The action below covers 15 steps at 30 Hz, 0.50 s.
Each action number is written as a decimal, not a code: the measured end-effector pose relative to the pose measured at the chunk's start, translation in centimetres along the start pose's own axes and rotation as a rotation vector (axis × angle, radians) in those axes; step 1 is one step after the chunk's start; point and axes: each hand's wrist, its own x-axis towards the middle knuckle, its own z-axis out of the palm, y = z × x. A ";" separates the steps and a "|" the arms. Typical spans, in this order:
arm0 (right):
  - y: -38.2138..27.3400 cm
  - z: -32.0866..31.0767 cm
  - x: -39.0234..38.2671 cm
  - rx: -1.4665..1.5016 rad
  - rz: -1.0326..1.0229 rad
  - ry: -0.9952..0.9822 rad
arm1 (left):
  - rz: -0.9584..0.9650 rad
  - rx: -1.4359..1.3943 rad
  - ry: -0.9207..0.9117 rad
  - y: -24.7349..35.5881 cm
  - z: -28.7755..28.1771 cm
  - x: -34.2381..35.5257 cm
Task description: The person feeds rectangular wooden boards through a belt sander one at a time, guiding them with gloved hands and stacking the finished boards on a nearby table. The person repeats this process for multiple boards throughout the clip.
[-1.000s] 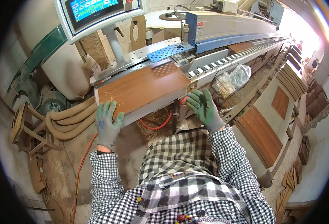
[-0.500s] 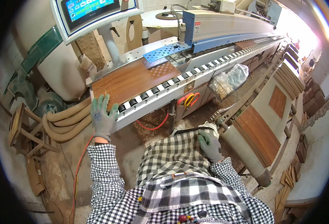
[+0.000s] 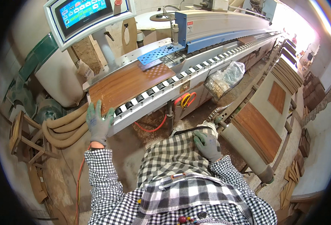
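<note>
My left hand (image 3: 98, 123), in a grey glove with green fingertips, reaches out with its fingers spread. Its fingertips touch the near end of a brown wood-grain board (image 3: 129, 88). That board lies on the bed of a long machine, its far end under a blue perforated plate (image 3: 159, 54). Along the board's right side runs a row of black and white rollers (image 3: 150, 92). My right hand (image 3: 207, 145), gloved the same way, rests on my checked apron (image 3: 173, 155), fingers loosely bent and nothing visible in it.
A control screen (image 3: 84, 15) stands at upper left. Scissors (image 3: 188, 100) and a wire basket (image 3: 219, 86) hang on the machine's side. To the right, stacked brown boards (image 3: 257, 133) lie on a roller conveyor (image 3: 233, 144). Ribbed hoses (image 3: 66, 129) and a wooden stool (image 3: 32, 137) stand left.
The whole view has shifted slightly, so the machine appears a little farther left. My left hand stays at the board's near end, and my right hand stays on the apron.
</note>
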 end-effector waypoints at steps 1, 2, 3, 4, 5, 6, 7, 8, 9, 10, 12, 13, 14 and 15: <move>0.0 0.0 0.1 0.007 0.001 -0.004 | -0.008 -0.007 -0.009 -0.2 -0.1 -0.1; 0.1 0.0 0.1 0.019 0.009 -0.003 | -0.009 -0.021 -0.003 -0.3 0.0 -0.1; 0.1 0.0 0.0 0.032 0.018 -0.004 | -0.012 -0.032 0.002 -0.5 0.0 -0.3; 0.1 0.1 0.0 0.045 0.026 -0.005 | -0.014 -0.044 0.006 -0.6 0.0 -0.3; 0.1 0.1 0.0 0.039 0.025 -0.001 | -0.004 -0.039 0.011 -0.9 0.1 -0.3; 0.1 0.2 0.0 0.032 0.025 0.003 | 0.008 -0.034 0.014 -1.1 0.2 -0.2; 0.2 0.2 -0.1 0.026 0.025 0.007 | 0.019 -0.029 0.018 -1.2 0.2 -0.2; 0.2 0.2 -0.1 0.017 0.014 0.016 | 0.019 -0.013 0.020 -1.3 0.3 -0.2; 0.1 0.2 0.0 0.008 0.002 0.027 | 0.020 0.001 0.023 -1.1 0.1 -0.2; 0.1 0.1 0.0 -0.001 -0.009 0.038 | 0.020 0.016 0.026 -1.0 0.1 -0.1; 0.1 0.0 0.1 0.018 -0.010 0.027 | 0.105 -0.043 0.049 -1.7 0.5 0.2; 0.0 0.0 0.1 0.028 -0.011 0.021 | 0.147 -0.071 0.061 -1.9 0.7 0.3; -0.1 0.0 0.2 0.033 -0.012 0.023 | 0.147 -0.068 0.061 -2.1 0.8 0.3; -0.3 -0.1 0.3 0.036 -0.010 0.025 | 0.148 -0.066 0.058 -2.0 0.7 0.3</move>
